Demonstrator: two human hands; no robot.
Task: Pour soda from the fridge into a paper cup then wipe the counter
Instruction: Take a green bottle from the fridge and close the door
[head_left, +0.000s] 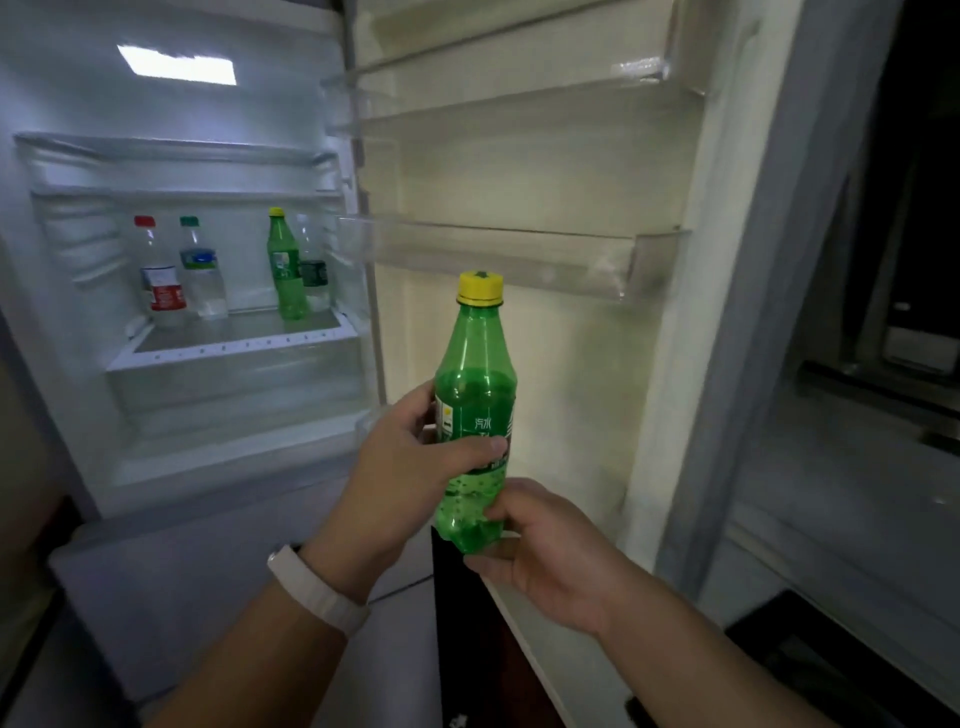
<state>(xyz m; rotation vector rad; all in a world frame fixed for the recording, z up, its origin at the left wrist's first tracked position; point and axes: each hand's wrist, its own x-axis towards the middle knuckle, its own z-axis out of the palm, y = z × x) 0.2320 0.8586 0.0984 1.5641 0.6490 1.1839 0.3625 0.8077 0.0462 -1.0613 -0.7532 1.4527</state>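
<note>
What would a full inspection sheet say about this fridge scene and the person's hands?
Surface: lit fridge shelf carrying four bottles; the area to the right is too dim to tell.
Job's things: green soda bottle, yellow cap on, held roughly upright before the open fridge; no paper cup or cloth seen.
Clutter: on the shelf, red-capped bottle, green-capped bottle, second green soda bottle, clear bottle behind it.
Grips: left hand holds the bottle at its label; right hand holds its base.
Cables: nothing seen.
Surroundings: open fridge door with see-through door bins; white wristband on the left wrist.
</note>
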